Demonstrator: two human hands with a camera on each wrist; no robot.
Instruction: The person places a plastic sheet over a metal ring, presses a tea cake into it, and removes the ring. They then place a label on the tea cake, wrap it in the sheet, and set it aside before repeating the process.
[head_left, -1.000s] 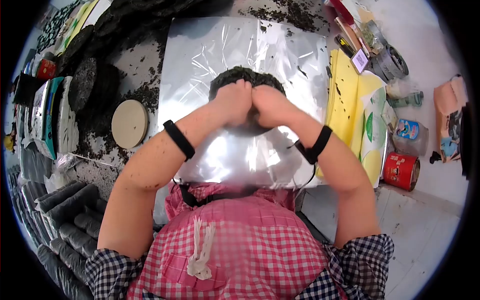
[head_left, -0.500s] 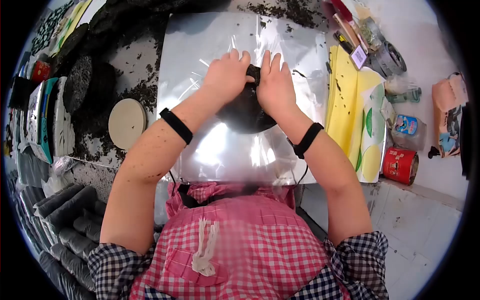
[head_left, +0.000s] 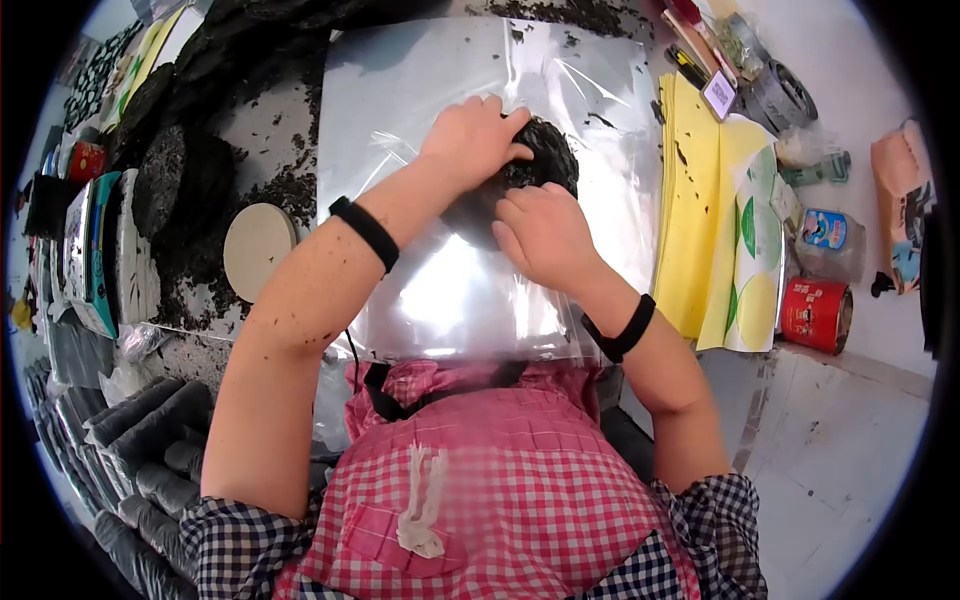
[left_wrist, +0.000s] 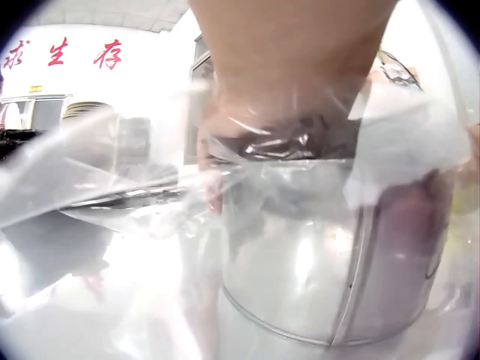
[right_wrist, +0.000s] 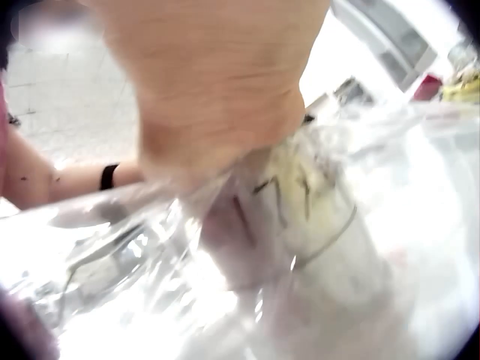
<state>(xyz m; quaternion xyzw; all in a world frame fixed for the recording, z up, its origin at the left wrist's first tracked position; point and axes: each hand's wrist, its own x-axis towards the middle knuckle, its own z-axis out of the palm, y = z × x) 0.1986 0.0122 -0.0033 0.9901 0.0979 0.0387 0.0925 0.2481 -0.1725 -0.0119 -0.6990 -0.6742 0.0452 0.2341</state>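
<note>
Under clear plastic film (left_wrist: 165, 217), a round metal cylinder (left_wrist: 292, 255) stands upright on the silvery sheet. Dark flaky material (head_left: 555, 150) shows at its top in the head view. My left hand (head_left: 472, 143) lies over the far left side of the cylinder, thumb and forefinger spread apart by the dark material. At the near right side is my right hand (head_left: 545, 235), its fingers bent and its thumb close against them, holding the film. The film spreads out below that hand in the right wrist view; its fingertips are hidden there.
The shiny sheet (head_left: 400, 320) covers the middle of the table. Dark round cakes (head_left: 185, 180), a pale round disc (head_left: 258, 250) and loose flakes stand left. Yellow sheets (head_left: 685, 210), a plastic jar (head_left: 830, 235), a red can (head_left: 815, 315) and tape rolls (head_left: 780, 97) are right.
The two hands first met over the cylinder, then spread with fingers pointing forward. Now the right hand has drawn back toward the body with fingers bent, uncovering dark material at the right.
</note>
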